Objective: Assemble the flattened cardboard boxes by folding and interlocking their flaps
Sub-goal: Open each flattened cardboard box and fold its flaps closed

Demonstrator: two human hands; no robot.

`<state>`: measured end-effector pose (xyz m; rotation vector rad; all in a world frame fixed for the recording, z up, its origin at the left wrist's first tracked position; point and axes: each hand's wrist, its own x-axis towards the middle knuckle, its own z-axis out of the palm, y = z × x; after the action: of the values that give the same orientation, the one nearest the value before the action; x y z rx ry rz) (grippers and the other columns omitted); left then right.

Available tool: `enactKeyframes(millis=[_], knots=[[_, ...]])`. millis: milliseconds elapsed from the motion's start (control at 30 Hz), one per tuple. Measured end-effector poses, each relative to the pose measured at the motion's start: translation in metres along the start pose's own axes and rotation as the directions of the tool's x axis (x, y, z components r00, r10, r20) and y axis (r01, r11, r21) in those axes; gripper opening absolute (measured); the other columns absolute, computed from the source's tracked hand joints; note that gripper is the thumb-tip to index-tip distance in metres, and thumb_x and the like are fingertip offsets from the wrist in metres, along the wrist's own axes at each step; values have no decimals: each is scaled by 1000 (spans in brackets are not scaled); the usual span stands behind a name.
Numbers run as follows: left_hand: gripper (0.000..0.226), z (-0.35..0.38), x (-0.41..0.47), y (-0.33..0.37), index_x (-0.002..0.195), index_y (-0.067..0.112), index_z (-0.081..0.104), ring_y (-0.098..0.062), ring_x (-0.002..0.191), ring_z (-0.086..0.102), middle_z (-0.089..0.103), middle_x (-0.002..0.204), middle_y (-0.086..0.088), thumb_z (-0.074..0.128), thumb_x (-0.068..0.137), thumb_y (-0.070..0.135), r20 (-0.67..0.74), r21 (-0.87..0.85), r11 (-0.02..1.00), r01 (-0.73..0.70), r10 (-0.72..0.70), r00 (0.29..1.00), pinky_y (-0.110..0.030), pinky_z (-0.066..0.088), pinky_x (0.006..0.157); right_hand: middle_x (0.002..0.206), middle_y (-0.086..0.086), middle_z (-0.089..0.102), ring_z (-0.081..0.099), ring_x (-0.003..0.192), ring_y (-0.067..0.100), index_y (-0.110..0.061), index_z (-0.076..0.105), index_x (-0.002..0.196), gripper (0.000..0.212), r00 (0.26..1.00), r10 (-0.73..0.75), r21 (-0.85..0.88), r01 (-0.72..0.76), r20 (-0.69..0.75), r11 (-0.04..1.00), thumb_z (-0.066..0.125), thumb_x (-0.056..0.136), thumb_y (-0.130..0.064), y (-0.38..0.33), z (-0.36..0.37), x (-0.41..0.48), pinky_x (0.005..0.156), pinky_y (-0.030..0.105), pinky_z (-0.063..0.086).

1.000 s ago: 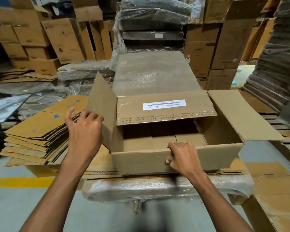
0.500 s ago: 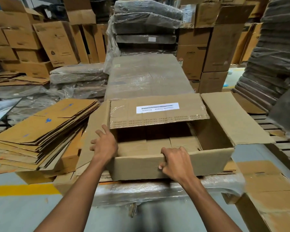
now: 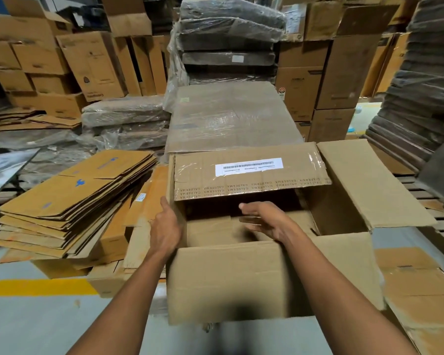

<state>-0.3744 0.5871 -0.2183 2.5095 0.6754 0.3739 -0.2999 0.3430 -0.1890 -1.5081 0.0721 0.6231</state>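
Observation:
An open brown cardboard box stands in front of me, its near wall facing me. The far flap, with a white barcode label and clear tape, leans over the opening. The right flap spreads outward. My left hand lies flat against the box's left side, fingers straight. My right hand reaches over the near wall into the box with fingers extended, holding nothing. The folded bottom flaps show inside.
A stack of flattened boxes lies to the left. A plastic-wrapped cardboard bundle sits behind the box, with more bundles and stacked cartons beyond. Flat cardboard lies at the right. A yellow floor line runs at the left.
The box's left flap has gone down out of sight under my left hand. My right hand let go of the near wall and reached inside. The box now sits closer to me.

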Motion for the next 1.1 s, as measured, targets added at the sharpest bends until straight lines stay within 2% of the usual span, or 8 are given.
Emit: enactKeyframes(millis=[100,267,367,433,533,667,833,1100], knots=[[71,1,-2,-3,152,19,17,-35,93,67,65,107,-17,59,97,6,-20,1,1000,-4,4,1000,-55,59,82,121,10,68,68,114,28,-4,64,123,27,999,2,456,15,-37,890,57,96,-1,3,14,11,94,43,55],[74,3,-3,-8,152,16,15,-32,86,67,68,100,-14,58,93,0,-21,23,998,-54,54,998,-51,59,79,123,8,73,67,119,24,-18,63,126,39,938,-319,571,337,-135,749,49,97,4,-20,38,7,100,47,54],[80,2,-7,-6,155,14,12,-30,86,65,66,100,-11,60,92,0,-14,34,998,-58,59,998,-47,58,79,136,2,63,60,128,18,-25,60,133,50,846,-500,362,531,-183,766,56,94,5,-52,44,16,103,45,54],[83,3,-9,-8,157,14,10,-29,85,65,66,100,-11,61,92,1,-14,46,998,-52,53,999,-47,58,79,148,1,54,50,137,16,-27,53,146,62,757,-619,-13,631,-208,776,64,91,1,-74,44,28,110,38,47],[85,4,-12,-9,159,12,9,-26,83,62,63,98,-10,59,92,-1,-26,69,997,-46,48,999,-42,55,77,159,3,41,32,149,18,-31,41,155,73,661,-727,-528,556,-187,642,67,91,-8,-103,36,51,117,31,28],[84,1,-10,-7,159,12,6,-20,80,53,63,102,-9,59,94,2,-25,60,997,-40,42,999,-38,51,78,166,-3,30,19,155,24,-23,36,156,76,667,-737,-864,302,-110,403,61,85,-8,-123,17,87,119,54,29],[82,3,-7,-3,158,16,8,-20,86,62,62,104,-6,61,96,7,-30,60,997,-45,46,998,-36,54,79,157,-6,36,24,149,29,-24,41,141,61,791,-609,-979,74,-58,189,65,85,-17,-116,-5,114,107,60,36],[81,4,-1,2,156,17,11,-22,87,63,63,105,-7,63,95,9,-25,80,996,-25,27,999,-37,55,80,166,-3,25,13,154,30,-29,23,161,84,896,-441,-993,4,-48,115,72,93,-28,-107,-24,142,113,66,36]])
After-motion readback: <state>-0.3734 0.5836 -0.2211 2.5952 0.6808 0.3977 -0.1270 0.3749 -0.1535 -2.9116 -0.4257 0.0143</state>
